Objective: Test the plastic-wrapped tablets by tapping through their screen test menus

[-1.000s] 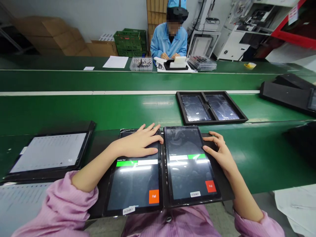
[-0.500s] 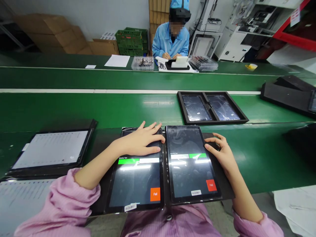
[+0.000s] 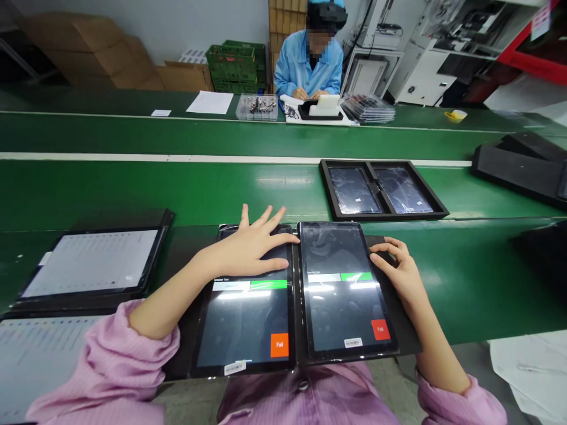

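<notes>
Left hand (image 3: 252, 248) over lit tablet (image 3: 245, 321), right hand (image 3: 401, 271) beside another

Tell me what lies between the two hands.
Between the left hand, spread over one tablet, and the right hand lies the other tablet, screen up, with a red Fail square. The head view shows this.

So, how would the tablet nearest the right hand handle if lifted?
The tablet is probably stiff: it looks flat and unbent. Its glossy face, with bright reflected streaks, may be slippery and could crack if dropped. Lying flat and broad, it seems unlikely to roll or tip.
</notes>
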Tool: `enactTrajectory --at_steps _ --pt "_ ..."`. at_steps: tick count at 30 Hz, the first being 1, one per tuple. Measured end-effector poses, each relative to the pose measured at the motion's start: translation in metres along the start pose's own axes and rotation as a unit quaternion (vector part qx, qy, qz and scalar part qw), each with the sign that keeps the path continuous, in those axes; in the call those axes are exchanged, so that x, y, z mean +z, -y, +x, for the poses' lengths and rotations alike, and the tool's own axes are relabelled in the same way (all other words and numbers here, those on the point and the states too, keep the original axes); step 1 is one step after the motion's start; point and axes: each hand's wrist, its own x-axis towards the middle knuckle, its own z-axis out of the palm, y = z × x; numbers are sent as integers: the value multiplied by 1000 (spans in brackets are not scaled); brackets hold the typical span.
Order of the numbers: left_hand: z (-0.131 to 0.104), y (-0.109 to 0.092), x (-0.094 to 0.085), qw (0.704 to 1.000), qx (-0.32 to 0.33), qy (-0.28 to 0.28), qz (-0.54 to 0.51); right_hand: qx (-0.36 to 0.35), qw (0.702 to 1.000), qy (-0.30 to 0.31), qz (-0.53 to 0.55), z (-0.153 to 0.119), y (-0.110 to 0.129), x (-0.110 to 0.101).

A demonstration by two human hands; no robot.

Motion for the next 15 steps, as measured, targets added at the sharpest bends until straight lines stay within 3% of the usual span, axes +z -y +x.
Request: enactTrajectory --at_steps 15 --pt "12 -14 4 998 -7 19 58 -3 1000 -11 -9 -1 3 -4"
